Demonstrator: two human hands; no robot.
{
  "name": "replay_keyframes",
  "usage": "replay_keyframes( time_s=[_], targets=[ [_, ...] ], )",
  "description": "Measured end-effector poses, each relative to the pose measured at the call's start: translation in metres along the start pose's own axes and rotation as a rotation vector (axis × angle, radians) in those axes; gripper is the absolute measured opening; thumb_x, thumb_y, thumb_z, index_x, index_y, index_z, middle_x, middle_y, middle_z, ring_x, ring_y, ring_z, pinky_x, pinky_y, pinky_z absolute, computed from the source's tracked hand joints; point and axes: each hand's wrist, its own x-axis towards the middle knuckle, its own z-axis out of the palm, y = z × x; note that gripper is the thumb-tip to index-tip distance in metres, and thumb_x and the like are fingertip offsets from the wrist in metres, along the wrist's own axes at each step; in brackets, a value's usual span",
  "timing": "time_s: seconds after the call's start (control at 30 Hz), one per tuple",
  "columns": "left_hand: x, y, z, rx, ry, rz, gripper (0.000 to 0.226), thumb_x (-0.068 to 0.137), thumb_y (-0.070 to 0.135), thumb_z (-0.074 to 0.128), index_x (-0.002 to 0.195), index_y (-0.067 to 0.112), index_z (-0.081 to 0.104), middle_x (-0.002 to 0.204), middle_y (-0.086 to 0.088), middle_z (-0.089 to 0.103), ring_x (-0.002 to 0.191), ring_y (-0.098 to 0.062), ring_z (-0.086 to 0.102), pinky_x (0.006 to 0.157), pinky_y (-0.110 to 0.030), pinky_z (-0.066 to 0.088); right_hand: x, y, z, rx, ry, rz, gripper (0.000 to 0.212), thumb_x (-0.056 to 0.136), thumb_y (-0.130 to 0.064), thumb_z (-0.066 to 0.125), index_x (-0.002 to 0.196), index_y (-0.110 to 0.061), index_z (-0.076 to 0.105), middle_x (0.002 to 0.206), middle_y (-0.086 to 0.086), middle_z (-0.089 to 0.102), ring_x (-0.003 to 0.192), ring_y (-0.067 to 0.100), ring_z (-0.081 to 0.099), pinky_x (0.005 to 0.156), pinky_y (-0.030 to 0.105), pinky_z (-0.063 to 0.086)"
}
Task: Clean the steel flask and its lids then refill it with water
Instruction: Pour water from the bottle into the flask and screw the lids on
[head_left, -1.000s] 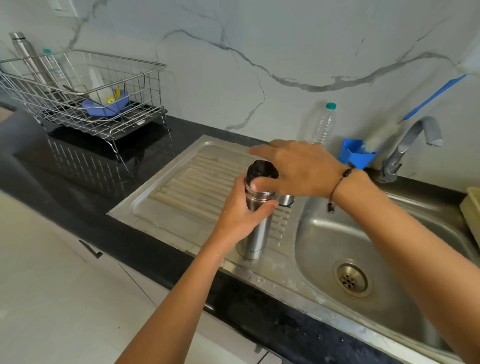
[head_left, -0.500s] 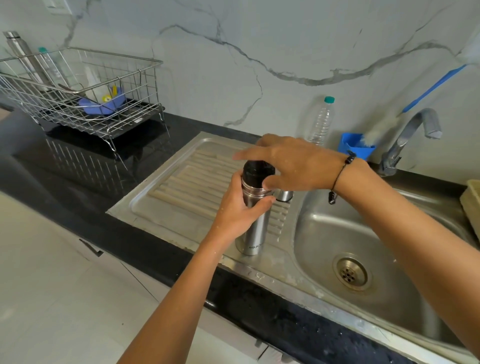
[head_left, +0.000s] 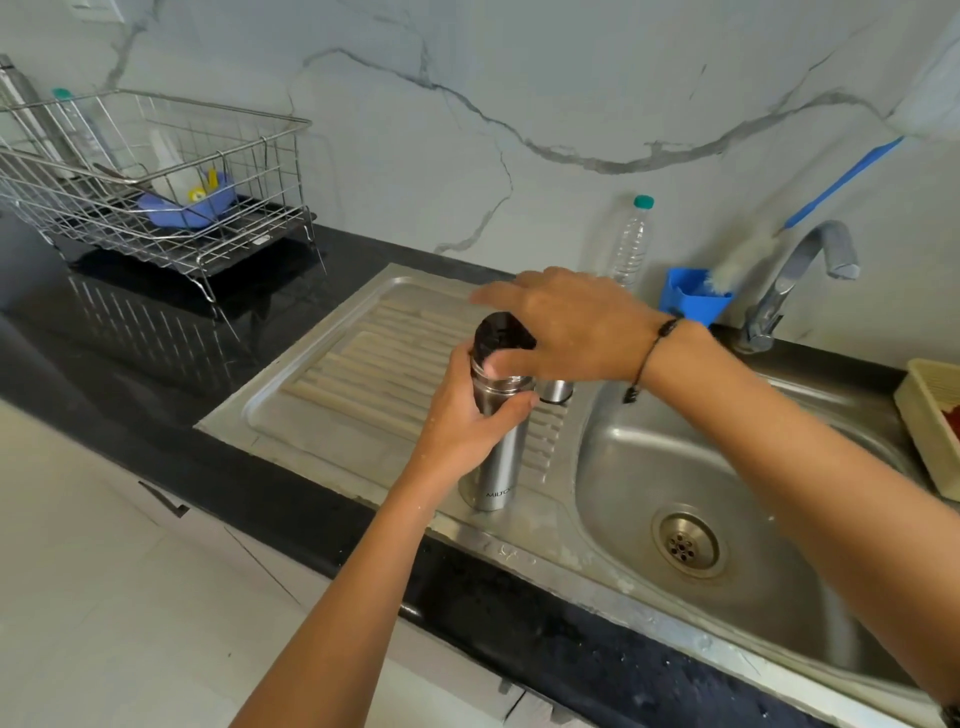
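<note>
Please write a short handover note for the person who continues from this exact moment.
Left hand: grips the steel flask, upright on the drainboard.
Right hand: on the black inner lid at the flask's mouth, thumb against it.
Steel outer cap: stands on the drainboard behind the flask.
Done: cannot tell whether washing or refilling is finished.
Left: seat the black lid, then put on the outer cap.

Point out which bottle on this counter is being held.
The steel flask on the drainboard: left hand grips its body, right hand its black lid. The plastic bottle stands untouched.
</note>
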Motion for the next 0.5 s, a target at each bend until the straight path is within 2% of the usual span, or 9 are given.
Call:
replay_keyframes(
  time_s=[0.07, 0.13, 0.2, 0.27, 0.33, 0.4, 0.47, 0.5],
  targets=[
    [0.0, 0.0, 0.0, -0.013, 0.003, -0.007, 0.058, 0.083, 0.019, 0.072, 0.131, 0.02, 0.04, 0.105, 0.011, 0.062, 0.09, 0.01, 0.06, 0.072, -0.004, 0.043, 0.001, 0.005, -0.001, 0.09, -0.135, -0.127, 0.055, 0.086, -0.032, 0.059, 0.138, -0.029, 0.039, 0.123, 0.004, 0.053, 0.109, 0.023, 0.051, 0.086, 0.036, 0.045],
    [0.0, -0.001, 0.0, -0.008, 0.004, -0.008, 0.055, 0.083, 0.019, 0.073, 0.128, 0.019, 0.041, 0.102, 0.011, 0.062, 0.088, 0.008, 0.061, 0.072, -0.006, 0.045, 0.004, 0.005, 0.004, 0.062, -0.078, -0.15, 0.045, 0.085, -0.029, 0.059, 0.129, -0.024, 0.05, 0.111, 0.006, 0.058, 0.099, 0.023, 0.055, 0.082, 0.039, 0.047],
    [0.0, 0.0, 0.001, -0.009, 0.008, -0.008, 0.049, 0.083, 0.019, 0.073, 0.122, 0.019, 0.043, 0.1, 0.013, 0.06, 0.087, 0.008, 0.06, 0.071, -0.007, 0.045, 0.006, 0.004, 0.008, -0.045, 0.032, -0.12, 0.042, 0.086, -0.045, 0.055, 0.116, -0.015, 0.056, 0.093, 0.004, 0.057, 0.082, 0.022, 0.054, 0.066, 0.034, 0.043],
    [-0.001, 0.001, 0.001, -0.004, 0.002, -0.002, 0.045, 0.083, 0.018, 0.073, 0.118, 0.023, 0.044, 0.104, 0.013, 0.058, 0.089, 0.008, 0.058, 0.072, -0.007, 0.045, 0.008, 0.001, 0.016, -0.175, 0.097, -0.044, 0.06, 0.085, -0.065, 0.041, 0.104, -0.01, 0.054, 0.085, 0.003, 0.054, 0.071, 0.02, 0.047, 0.058, 0.031, 0.035],
    [-0.002, 0.001, 0.001, -0.001, -0.011, 0.005, 0.046, 0.084, 0.018, 0.072, 0.117, 0.027, 0.042, 0.107, 0.008, 0.059, 0.09, 0.007, 0.058, 0.072, -0.007, 0.044, 0.009, 0.004, 0.02, -0.202, 0.148, -0.001, 0.071, 0.08, -0.074, 0.028, 0.101, -0.011, 0.053, 0.086, 0.005, 0.061, 0.068, 0.02, 0.049, 0.056, 0.032, 0.038],
    [-0.001, 0.002, 0.001, -0.003, -0.014, -0.003, 0.051, 0.083, 0.019, 0.072, 0.123, 0.026, 0.04, 0.106, 0.009, 0.06, 0.09, 0.006, 0.059, 0.072, -0.007, 0.045, 0.008, 0.011, 0.017, -0.1, 0.117, -0.05, 0.07, 0.079, -0.073, 0.029, 0.115, -0.018, 0.053, 0.1, 0.004, 0.063, 0.08, 0.02, 0.056, 0.064, 0.034, 0.046],
    [0.0, 0.001, 0.0, -0.021, -0.005, -0.02, 0.056, 0.083, 0.019, 0.073, 0.127, 0.023, 0.04, 0.104, 0.012, 0.061, 0.09, 0.008, 0.06, 0.072, -0.008, 0.045, 0.009, 0.021, 0.01, 0.08, -0.023, -0.18, 0.057, 0.086, -0.057, 0.049, 0.135, -0.029, 0.042, 0.116, 0.004, 0.056, 0.098, 0.019, 0.054, 0.078, 0.036, 0.048],
    [0.0, 0.0, 0.0, -0.029, -0.004, -0.032, 0.058, 0.083, 0.02, 0.073, 0.129, 0.023, 0.039, 0.105, 0.012, 0.062, 0.091, 0.008, 0.06, 0.073, -0.008, 0.045, 0.011, 0.025, 0.007, 0.125, -0.079, -0.25, 0.056, 0.087, -0.046, 0.056, 0.138, -0.029, 0.04, 0.117, 0.005, 0.056, 0.101, 0.019, 0.053, 0.083, 0.035, 0.047]
  ],
)
